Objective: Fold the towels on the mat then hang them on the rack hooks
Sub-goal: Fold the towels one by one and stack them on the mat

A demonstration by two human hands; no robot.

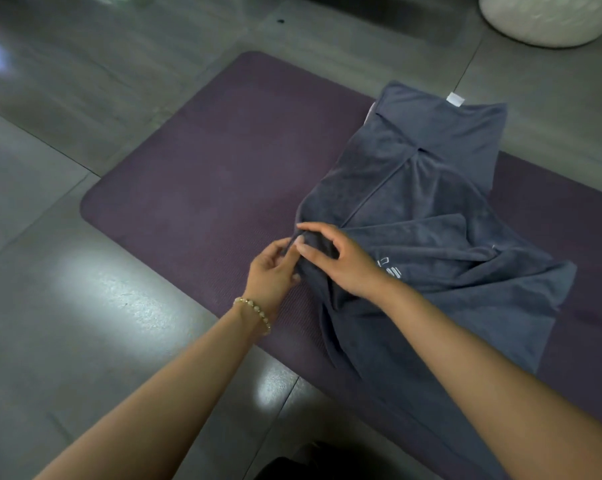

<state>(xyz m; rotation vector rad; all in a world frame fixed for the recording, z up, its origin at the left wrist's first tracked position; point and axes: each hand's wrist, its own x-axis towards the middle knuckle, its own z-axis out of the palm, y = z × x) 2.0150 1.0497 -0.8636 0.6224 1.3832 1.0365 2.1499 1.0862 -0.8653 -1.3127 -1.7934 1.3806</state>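
A blue-grey towel (427, 202) lies rumpled across the purple mat (206, 161), with a white label at its far edge and pale stitched marks near my right wrist. My left hand (273, 268), with a bead bracelet at the wrist, pinches the towel's left edge between thumb and fingers. Right beside it, my right hand (337, 258) pinches the same bunched edge from above, fingers curled over the cloth. The towel's near part drapes down toward me under my right forearm. No rack or hooks are in view.
Grey floor tiles (67, 306) surround the mat, with bright light patches at the near left. A white rounded object (549, 19) stands at the far right corner. A dark strip (362, 5) runs along the top edge.
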